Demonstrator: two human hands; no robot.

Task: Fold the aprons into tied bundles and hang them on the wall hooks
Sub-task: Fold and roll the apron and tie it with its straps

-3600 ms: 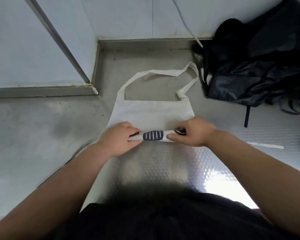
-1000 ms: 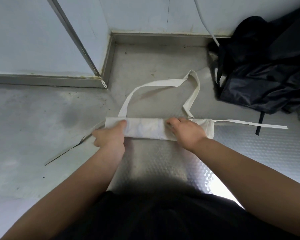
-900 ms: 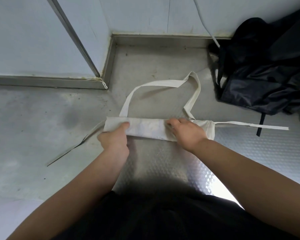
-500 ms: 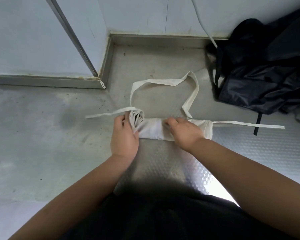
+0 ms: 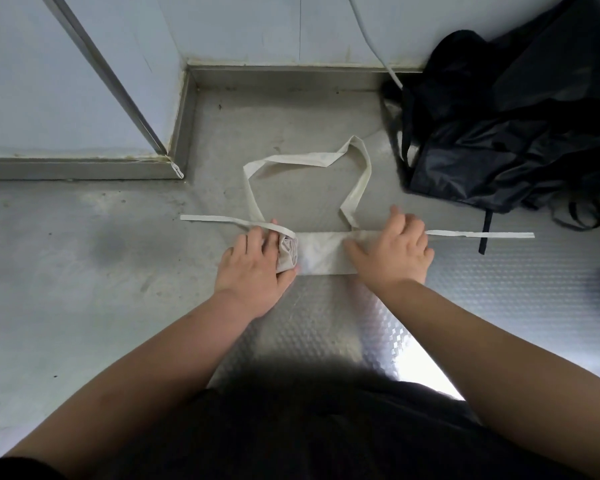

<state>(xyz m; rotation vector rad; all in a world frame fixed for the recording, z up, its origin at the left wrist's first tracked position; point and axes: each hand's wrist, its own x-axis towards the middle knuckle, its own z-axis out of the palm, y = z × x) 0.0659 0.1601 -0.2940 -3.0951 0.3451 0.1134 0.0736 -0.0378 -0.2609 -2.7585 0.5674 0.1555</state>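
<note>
A cream apron (image 5: 321,252) lies on the floor, folded into a narrow flat strip. Its left end is rolled into a coil (image 5: 288,252), and my left hand (image 5: 255,263) grips that coil. My right hand (image 5: 395,251) lies flat on the strip's right end, fingers spread, pressing it down. The neck loop (image 5: 302,159) arcs away from the strip toward the wall. One waist tie (image 5: 219,220) trails left over my left hand, the other tie (image 5: 478,234) runs straight out to the right.
A heap of black fabric with straps (image 5: 513,133) sits at the back right, close to the right tie. A wall corner with a metal skirting (image 5: 84,168) stands at the back left. A textured metal floor plate (image 5: 499,292) runs under the apron to the right.
The flat apron was rolled toward the wall into a narrow strip. My left hand then began rolling its left end rightward into a coil. My right hand slid to the strip's right end.
</note>
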